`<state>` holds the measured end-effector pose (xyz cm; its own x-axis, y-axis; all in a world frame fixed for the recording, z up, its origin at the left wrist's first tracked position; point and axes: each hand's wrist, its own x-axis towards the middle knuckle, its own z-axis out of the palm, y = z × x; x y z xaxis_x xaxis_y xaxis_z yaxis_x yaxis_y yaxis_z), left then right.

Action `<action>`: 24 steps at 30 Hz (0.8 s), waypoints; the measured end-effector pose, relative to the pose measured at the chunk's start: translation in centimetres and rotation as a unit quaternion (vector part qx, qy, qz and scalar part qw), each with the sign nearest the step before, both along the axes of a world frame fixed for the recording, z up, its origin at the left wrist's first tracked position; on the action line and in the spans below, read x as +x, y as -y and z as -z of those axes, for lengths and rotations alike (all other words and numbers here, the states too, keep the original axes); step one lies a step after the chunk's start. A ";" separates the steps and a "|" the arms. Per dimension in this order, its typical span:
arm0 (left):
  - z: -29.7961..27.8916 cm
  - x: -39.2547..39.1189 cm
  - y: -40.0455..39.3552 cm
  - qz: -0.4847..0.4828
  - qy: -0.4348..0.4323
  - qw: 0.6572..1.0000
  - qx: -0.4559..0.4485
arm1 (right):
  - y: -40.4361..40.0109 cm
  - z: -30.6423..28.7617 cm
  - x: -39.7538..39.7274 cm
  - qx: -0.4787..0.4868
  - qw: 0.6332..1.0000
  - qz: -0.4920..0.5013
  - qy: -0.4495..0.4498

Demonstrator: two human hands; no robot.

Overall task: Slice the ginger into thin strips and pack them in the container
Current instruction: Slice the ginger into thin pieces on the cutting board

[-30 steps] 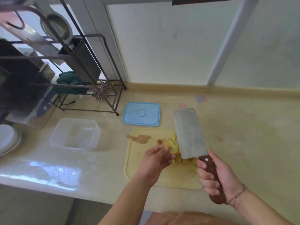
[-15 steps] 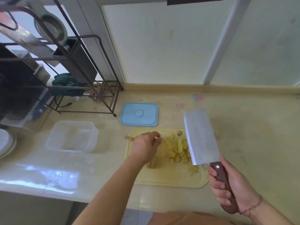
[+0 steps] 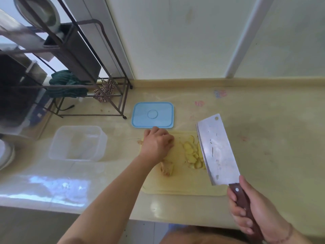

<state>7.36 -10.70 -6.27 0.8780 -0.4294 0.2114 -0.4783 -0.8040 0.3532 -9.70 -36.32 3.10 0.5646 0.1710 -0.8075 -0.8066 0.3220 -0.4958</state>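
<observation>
We judge the job under halfway: slices [image 3: 190, 152] lie on the board [image 3: 184, 187] right of our left hand [image 3: 157, 143], which curls onto an unpeeled knob, our right hand [image 3: 255, 210] grasps the cleaver [image 3: 215, 148], and the tub [image 3: 78, 143] left of the board holds nothing.

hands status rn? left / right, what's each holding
Left hand: curled, knuckles up, on the ginger piece at the cutting board's far-left corner; grip hidden.
Right hand: gripping the cleaver handle, blade raised.
</observation>
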 end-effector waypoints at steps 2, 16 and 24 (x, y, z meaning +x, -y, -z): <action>0.2 -0.4 -0.8 -0.015 0.021 0.999 -0.019 | -0.7 0.0 -0.3 -0.032 0.999 -0.026 0.012; 2.1 -10.2 -0.4 -0.008 -0.005 0.983 -0.184 | -6.0 1.9 0.1 -0.302 0.922 -0.194 0.141; 2.0 -11.1 1.4 -0.015 -0.022 0.978 -0.208 | -5.7 3.1 -0.7 -0.386 0.862 -0.247 0.216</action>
